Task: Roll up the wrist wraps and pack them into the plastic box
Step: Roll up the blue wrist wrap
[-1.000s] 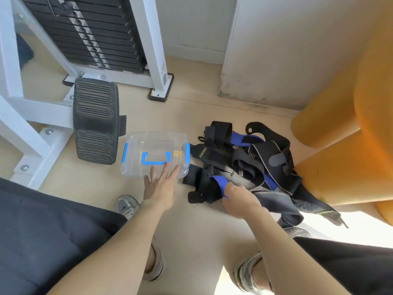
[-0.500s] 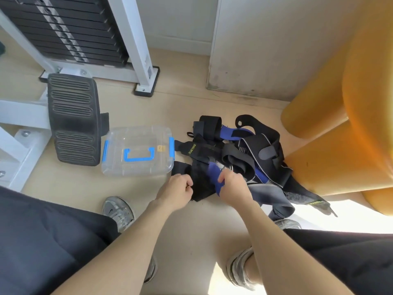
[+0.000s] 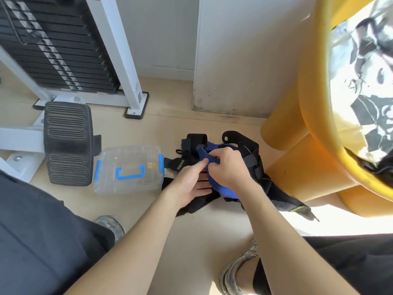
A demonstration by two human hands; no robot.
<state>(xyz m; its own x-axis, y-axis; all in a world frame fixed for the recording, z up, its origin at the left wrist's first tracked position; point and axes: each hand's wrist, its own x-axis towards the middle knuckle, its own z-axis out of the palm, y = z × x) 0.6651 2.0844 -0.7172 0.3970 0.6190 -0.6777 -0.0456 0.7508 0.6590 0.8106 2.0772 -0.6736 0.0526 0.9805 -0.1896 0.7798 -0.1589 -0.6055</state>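
Print XUEYING on black wrap (image 3: 178, 165) beside blue wrap (image 3: 222, 188).

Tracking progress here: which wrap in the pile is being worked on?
The blue wrap, gripped by both the left hand and the right hand; the black wraps just lie in the pile.

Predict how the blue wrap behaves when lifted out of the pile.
Likely floppy: the blue wrap folds and droops under the right hand. Probably light: it looks like thin fabric. May snag: black straps lie tangled around it.
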